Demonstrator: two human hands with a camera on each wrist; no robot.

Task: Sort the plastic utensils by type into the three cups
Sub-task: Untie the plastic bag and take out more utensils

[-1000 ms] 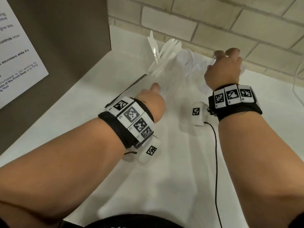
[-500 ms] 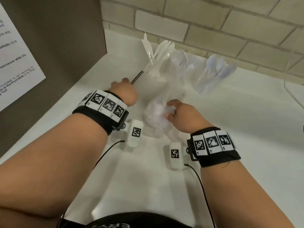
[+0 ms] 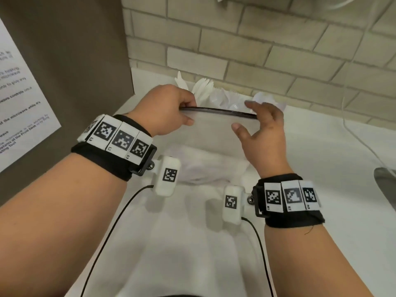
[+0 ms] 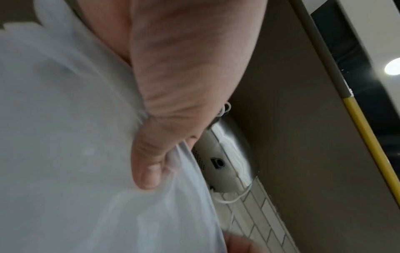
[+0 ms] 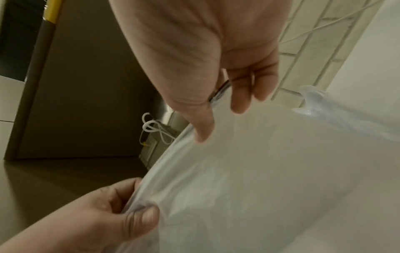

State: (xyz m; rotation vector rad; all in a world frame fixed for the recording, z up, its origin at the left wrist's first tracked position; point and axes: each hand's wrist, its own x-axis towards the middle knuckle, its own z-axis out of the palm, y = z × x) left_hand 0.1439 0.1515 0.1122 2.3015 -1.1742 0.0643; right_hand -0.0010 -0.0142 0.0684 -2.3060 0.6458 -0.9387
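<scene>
A clear plastic bag (image 3: pixel 214 133) with a dark top strip (image 3: pixel 218 111) is stretched between both hands above the white counter (image 3: pixel 321 168). My left hand (image 3: pixel 188 112) grips the strip's left end, thumb pressed on the film (image 4: pixel 149 171). My right hand (image 3: pixel 244 115) pinches the right end; in the right wrist view the strip runs between its thumb and fingers (image 5: pixel 240 102). Behind the bag, by the wall, white plastic utensils (image 3: pixel 201 88) stand in clear cups (image 3: pixel 267 99), partly hidden. Which type is in which cup cannot be told.
A brown appliance side with a printed white notice (image 3: pixel 21 103) stands at the left. The brick wall (image 3: pixel 235 50) closes the back. A white cord (image 3: pixel 353 136) and a metal edge (image 3: pixel 385 179) sit at the right. The bag's lower part (image 3: pixel 203 166) lies crumpled on the counter.
Both hands left the cups. The left took the bag's dark strip, the right came off the crumpled film, and together they lifted the bag and stretched its top edge.
</scene>
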